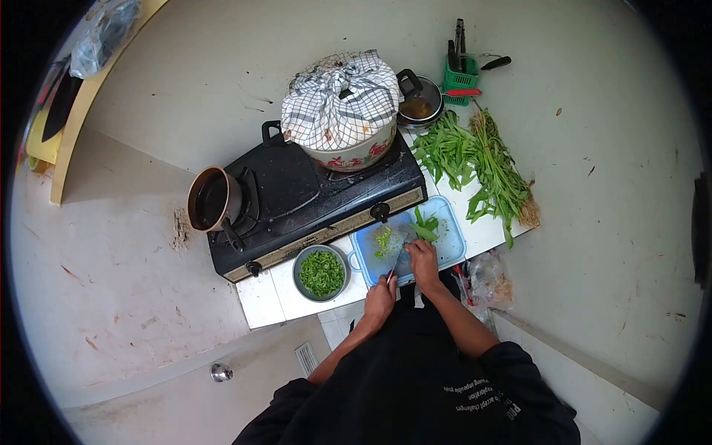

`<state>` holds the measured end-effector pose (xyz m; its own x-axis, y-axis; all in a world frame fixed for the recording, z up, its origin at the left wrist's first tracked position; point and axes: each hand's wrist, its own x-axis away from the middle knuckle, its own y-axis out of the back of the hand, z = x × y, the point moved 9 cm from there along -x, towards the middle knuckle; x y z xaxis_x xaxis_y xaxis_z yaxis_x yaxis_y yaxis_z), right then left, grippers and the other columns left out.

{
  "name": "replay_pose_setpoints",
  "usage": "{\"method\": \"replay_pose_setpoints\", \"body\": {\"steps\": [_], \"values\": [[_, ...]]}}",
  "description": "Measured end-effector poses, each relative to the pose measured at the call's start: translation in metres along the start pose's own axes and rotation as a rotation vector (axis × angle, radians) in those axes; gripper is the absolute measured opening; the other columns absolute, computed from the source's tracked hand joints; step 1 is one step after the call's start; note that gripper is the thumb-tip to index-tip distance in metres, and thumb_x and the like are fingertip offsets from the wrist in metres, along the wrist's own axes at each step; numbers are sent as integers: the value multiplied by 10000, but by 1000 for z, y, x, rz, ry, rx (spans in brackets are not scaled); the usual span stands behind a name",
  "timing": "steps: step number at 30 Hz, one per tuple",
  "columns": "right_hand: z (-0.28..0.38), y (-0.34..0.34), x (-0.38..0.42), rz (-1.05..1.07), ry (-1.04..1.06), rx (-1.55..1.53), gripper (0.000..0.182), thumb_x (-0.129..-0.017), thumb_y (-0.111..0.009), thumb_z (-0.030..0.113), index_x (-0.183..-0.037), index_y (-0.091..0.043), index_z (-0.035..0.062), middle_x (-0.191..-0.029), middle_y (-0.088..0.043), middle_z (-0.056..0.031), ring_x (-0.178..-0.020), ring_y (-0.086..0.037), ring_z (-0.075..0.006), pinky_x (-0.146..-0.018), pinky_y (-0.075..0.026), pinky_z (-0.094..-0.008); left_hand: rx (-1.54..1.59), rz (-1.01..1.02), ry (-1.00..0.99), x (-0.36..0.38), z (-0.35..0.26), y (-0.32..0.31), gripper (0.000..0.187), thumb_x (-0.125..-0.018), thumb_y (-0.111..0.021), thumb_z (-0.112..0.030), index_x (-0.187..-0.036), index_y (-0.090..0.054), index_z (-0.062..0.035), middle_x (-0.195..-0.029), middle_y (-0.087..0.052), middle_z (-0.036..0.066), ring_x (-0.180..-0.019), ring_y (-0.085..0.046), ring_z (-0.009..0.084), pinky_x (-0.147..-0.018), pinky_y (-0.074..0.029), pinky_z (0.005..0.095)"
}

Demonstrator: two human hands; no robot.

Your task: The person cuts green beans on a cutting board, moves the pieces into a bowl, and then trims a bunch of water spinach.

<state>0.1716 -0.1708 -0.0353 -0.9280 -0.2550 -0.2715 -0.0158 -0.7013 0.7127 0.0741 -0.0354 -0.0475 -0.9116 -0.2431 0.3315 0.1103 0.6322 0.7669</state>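
My left hand (pixel 380 298) is closed round the handle of a knife (pixel 393 265), whose blade lies over a blue cutting board (pixel 365 248). On the board's right half, my right hand (pixel 423 261) has its fingers pressed together at the board, and what they hold is too small to make out. Chopped green bits (pixel 386 242) lie left of the blade. A few whole leaves (pixel 425 226) rest just beyond my right hand. Beside the board's left edge stands a grey bowl (pixel 298 285) full of chopped greens (pixel 322 274).
A black gas stove (pixel 282 185) carries a cloth-covered pot (pixel 352 156) and a saucepan (pixel 196 208). Leafy greens (pixel 493 167) with roots lie at the right. Behind are a small pan (pixel 419 107) and a green utensil basket (pixel 461 78). Plastic bags (pixel 489 282) hang right.
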Motion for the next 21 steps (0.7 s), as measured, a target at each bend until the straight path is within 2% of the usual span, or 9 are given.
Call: {"method": "replay_pose_setpoints", "body": {"steps": [3, 6, 10, 21], "values": [[-3, -3, 0, -6, -36, -16, 287, -724, -612, -43, -982, -706, 41, -970, -628, -103, -968, -595, -317, -828, -450, -447, -31, -46, -30, -14, -3, -7, 442, -1016, -482, -418, -1027, -586, 11, -765, -656, 321, -738, -649, 523, -655, -523, 592], [1, 6, -2, -45, -13, -5, 128, -829, -617, 5, -909, -707, 49, -905, -652, -102, -898, -614, -316, -814, -453, -430, -43, -56, -25, -13, -7, -5, 444, -1017, -481, -424, -1020, -582, 8, -767, -655, 323, -737, -650, 522, -655, -522, 595], [-4, 3, -1, -52, -45, -11, 129, -841, -611, 10, -910, -713, 49, -904, -668, -104, -897, -623, -314, -820, -453, -432, -68, -16, 36, 7, 5, 4, 443, -1020, -473, -422, -1012, -579, 8, -758, -651, 327, -730, -650, 515, -657, -518, 599], [-7, 5, -3, -87, -73, -86, 112, -828, -626, -5, -883, -719, 27, -887, -682, -134, -867, -637, -340, -800, -495, -436, 58, -42, -64, 4, -2, 8, 405, -1012, -518, -368, -972, -594, 28, -700, -630, 321, -689, -628, 526, -619, -501, 599]]}}
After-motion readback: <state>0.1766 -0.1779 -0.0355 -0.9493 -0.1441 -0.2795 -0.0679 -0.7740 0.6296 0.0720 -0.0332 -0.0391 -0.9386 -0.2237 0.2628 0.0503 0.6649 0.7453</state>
